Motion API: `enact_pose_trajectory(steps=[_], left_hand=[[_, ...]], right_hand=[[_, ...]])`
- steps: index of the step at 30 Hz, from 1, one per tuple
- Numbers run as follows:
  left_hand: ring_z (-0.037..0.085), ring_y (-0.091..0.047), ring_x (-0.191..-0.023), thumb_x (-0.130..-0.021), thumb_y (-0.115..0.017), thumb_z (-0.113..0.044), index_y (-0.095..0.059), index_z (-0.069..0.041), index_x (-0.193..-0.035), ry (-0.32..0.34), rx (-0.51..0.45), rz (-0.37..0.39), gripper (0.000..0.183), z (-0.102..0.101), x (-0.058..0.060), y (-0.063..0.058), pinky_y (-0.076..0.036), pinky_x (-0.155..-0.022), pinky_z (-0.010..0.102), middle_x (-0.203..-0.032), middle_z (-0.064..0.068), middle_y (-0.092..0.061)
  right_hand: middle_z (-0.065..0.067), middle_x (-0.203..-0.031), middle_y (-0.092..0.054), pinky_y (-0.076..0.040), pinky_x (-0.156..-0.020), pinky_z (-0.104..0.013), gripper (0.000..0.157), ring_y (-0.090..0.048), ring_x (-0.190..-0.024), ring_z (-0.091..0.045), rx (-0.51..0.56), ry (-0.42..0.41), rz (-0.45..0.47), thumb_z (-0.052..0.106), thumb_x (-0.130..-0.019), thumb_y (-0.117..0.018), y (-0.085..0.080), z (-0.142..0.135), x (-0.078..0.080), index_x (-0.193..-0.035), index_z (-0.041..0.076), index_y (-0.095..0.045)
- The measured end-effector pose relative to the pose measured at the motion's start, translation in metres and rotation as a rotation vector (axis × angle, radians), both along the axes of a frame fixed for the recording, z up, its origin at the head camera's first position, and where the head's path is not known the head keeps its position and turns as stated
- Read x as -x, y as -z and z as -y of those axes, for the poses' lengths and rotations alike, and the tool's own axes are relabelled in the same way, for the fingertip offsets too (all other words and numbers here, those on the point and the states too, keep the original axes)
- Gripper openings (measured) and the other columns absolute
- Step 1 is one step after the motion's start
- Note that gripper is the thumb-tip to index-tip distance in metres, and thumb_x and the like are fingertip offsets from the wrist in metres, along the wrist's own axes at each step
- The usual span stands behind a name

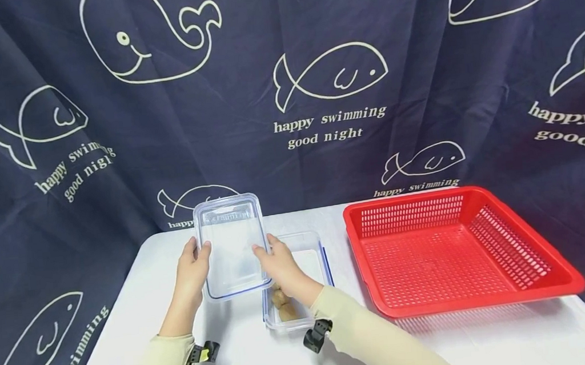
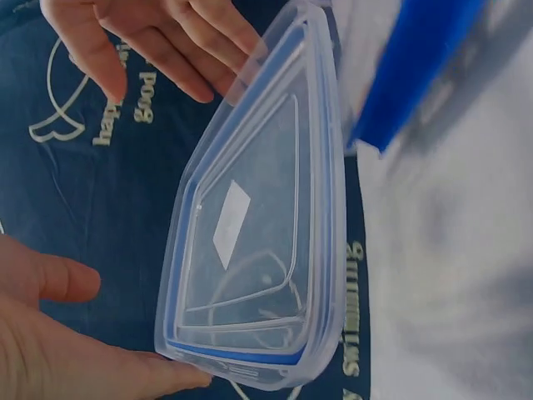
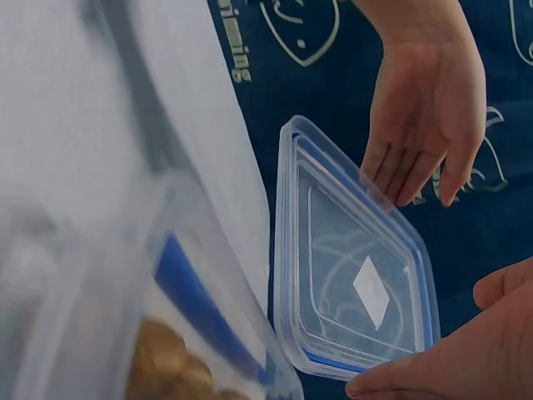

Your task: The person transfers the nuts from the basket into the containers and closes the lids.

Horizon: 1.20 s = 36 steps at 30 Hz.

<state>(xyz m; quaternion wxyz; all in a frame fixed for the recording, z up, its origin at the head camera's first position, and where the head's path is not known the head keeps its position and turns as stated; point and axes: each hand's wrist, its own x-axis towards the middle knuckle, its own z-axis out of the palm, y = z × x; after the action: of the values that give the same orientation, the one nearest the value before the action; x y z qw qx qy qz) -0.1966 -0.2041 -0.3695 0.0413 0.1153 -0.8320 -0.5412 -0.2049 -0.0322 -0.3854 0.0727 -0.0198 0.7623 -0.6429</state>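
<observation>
A clear plastic container lid [image 1: 233, 250] with a blue seal is held up, tilted, above the white table. My left hand [image 1: 189, 276] holds its left edge. The right hand [image 1: 286, 269] holds the opposite edge, thumb toward the front. The left wrist view shows the lid [image 2: 250, 225] from the side, its blue seal running round the rim. Behind and below the right hand, a clear food container [image 1: 304, 241] with blue clips stands uncovered. Several brown roundish items [image 1: 284, 306] lie inside it, partly hidden by the right hand and forearm.
A red perforated plastic basket [image 1: 432, 251] sits at the right of the white-covered table [image 1: 124, 333]. Dark blue cloth [image 1: 322, 168] with fish drawings and lettering hangs behind and beside the table. Black wrist straps [image 1: 317, 335] sit over the beige sleeves.
</observation>
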Motion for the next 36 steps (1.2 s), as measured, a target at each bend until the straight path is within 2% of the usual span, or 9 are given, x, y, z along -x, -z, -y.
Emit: enact_pose_trajectory(steps=[7, 14, 19, 27, 31, 36], left_hand=[[0.03, -0.02, -0.131, -0.095, -0.036, -0.024, -0.011, 0.0, -0.14, 0.017, -0.146, -0.109, 0.057, -0.022, 0.006, -0.003, -0.021, -0.108, 0.038, -0.144, 0.021, -0.016], [0.029, -0.026, -0.129, -0.094, -0.038, -0.018, -0.02, -0.002, -0.139, 0.036, -0.266, -0.224, 0.05, -0.039, 0.01, -0.005, -0.024, -0.107, 0.038, -0.143, 0.016, -0.022], [0.027, -0.032, -0.125, -0.094, -0.038, -0.018, -0.024, -0.002, -0.138, 0.022, -0.33, -0.26, 0.048, -0.048, 0.01, -0.008, -0.026, -0.106, 0.036, -0.138, 0.014, -0.03], [0.02, -0.036, -0.124, -0.096, -0.034, -0.019, -0.036, 0.002, -0.13, 0.052, -0.518, -0.337, 0.04, -0.058, 0.01, -0.01, -0.03, -0.104, 0.028, -0.134, 0.014, -0.037], [0.023, -0.037, -0.123, -0.097, -0.03, -0.018, -0.037, 0.006, -0.125, 0.074, -0.629, -0.37, 0.038, -0.061, 0.01, -0.008, -0.029, -0.104, 0.029, -0.132, 0.019, -0.038], [0.025, -0.038, -0.122, -0.097, -0.026, -0.015, -0.036, 0.007, -0.113, 0.065, -0.746, -0.383, 0.029, -0.065, 0.01, -0.007, -0.03, -0.104, 0.027, -0.126, 0.02, -0.039]], right_hand=[[-0.022, -0.136, -0.033, -0.034, -0.1, -0.044, 0.057, -0.039, -0.119, -0.036, 0.037, 0.059, -0.04, 0.024, -0.09, -0.047, -0.009, -0.026, 0.011, -0.135, -0.005, -0.025], [-0.018, -0.131, -0.037, -0.037, -0.098, -0.042, 0.054, -0.042, -0.116, -0.032, 0.067, 0.143, -0.084, 0.024, -0.091, -0.045, -0.016, -0.045, 0.018, -0.135, -0.003, -0.029], [-0.017, -0.129, -0.039, -0.036, -0.098, -0.04, 0.051, -0.041, -0.116, -0.03, 0.074, 0.191, -0.106, 0.024, -0.092, -0.042, -0.019, -0.054, 0.021, -0.134, -0.002, -0.032], [-0.018, -0.131, -0.038, -0.024, -0.106, -0.037, 0.048, -0.032, -0.125, -0.027, 0.137, 0.25, -0.181, 0.029, -0.095, -0.034, -0.02, -0.065, 0.021, -0.13, -0.004, -0.039], [-0.018, -0.131, -0.041, -0.026, -0.106, -0.037, 0.05, -0.035, -0.124, -0.026, 0.18, 0.245, -0.222, 0.033, -0.096, -0.031, -0.019, -0.069, 0.021, -0.128, -0.004, -0.039], [-0.019, -0.132, -0.04, -0.025, -0.106, -0.037, 0.051, -0.034, -0.125, -0.025, 0.221, 0.231, -0.222, 0.037, -0.096, -0.03, -0.018, -0.073, 0.018, -0.127, -0.003, -0.037]])
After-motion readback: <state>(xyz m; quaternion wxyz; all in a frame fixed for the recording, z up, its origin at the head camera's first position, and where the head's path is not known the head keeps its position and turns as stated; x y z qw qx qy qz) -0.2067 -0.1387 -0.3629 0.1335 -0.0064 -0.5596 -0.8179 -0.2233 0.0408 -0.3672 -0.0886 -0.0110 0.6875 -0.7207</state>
